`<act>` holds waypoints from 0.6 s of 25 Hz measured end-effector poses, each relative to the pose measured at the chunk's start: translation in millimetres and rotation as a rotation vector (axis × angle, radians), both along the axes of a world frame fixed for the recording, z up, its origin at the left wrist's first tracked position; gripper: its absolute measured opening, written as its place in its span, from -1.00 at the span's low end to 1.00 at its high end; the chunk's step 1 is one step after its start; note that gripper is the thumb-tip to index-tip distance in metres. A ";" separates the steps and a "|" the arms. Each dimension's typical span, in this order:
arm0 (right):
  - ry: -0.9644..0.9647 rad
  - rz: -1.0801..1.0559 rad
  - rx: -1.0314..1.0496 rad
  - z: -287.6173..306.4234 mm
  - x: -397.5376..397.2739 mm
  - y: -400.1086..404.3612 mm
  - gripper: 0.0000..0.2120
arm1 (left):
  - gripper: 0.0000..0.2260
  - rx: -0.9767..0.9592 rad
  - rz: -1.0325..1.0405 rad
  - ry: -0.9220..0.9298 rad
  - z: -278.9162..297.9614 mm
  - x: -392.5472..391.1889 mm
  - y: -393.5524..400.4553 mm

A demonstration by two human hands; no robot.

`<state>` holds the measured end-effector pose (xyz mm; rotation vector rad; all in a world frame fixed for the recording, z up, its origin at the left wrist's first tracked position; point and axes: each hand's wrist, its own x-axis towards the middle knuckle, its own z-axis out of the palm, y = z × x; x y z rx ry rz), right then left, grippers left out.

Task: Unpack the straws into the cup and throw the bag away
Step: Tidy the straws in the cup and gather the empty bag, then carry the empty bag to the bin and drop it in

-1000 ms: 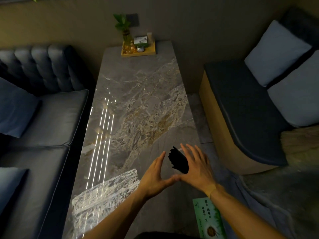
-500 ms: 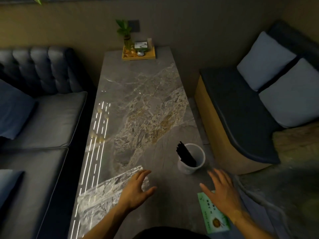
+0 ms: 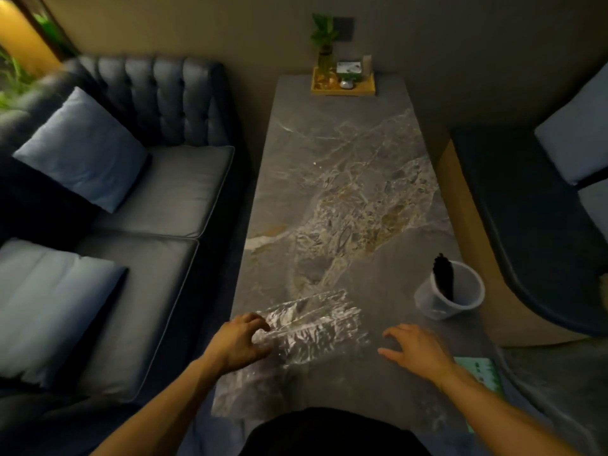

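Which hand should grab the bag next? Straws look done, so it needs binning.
Left. The left hand already curls on the bag's edge; the right hand hovers open beside it, touching nothing.

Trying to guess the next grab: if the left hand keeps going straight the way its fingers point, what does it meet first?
The left hand points right and a little forward, and the crinkled clear plastic bag lies directly at its fingertips, possibly already touching. It would meet the bag first; the cup of straws sits well beyond.

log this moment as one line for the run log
stage: straws in cup | left hand: curled on empty bag | right hand: open above table, holding nothing | pending: bin bag
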<state>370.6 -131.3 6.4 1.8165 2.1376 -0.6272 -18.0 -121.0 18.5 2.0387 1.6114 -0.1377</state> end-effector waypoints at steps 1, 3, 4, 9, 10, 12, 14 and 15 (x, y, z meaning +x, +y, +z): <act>0.002 -0.009 -0.013 -0.2 -11.9 4.6 -0.47 | -0.53 -0.045 0.005 0.030 -0.7 -10.9 2.9; 0.027 -0.089 -0.048 -1.3 -32.3 11.6 -0.41 | -0.45 -0.127 0.020 0.085 -3.2 -28.7 11.6; 0.031 -0.138 -0.068 -3.0 -41.0 14.2 -0.39 | -0.41 -0.160 0.038 0.104 -5.5 -36.3 16.9; -0.002 -0.303 -0.164 -12.1 -59.7 6.9 -0.45 | -0.25 -0.236 0.044 0.139 -20.6 -42.2 39.2; 0.031 -0.348 -0.185 -13.9 -60.6 4.8 -0.50 | -0.25 -0.243 0.028 0.139 -24.1 -39.9 42.0; 0.104 -0.457 -0.225 -17.4 -62.2 1.6 -0.57 | -0.30 -0.243 0.030 0.119 -31.5 -35.6 46.5; 0.195 -0.573 -0.272 -20.4 -66.4 -0.2 -0.58 | -0.40 -0.220 0.075 0.084 -37.4 -33.7 50.9; 0.277 -0.650 -0.293 -21.3 -69.9 -1.1 -0.59 | -0.47 -0.203 0.093 0.073 -40.0 -33.0 52.9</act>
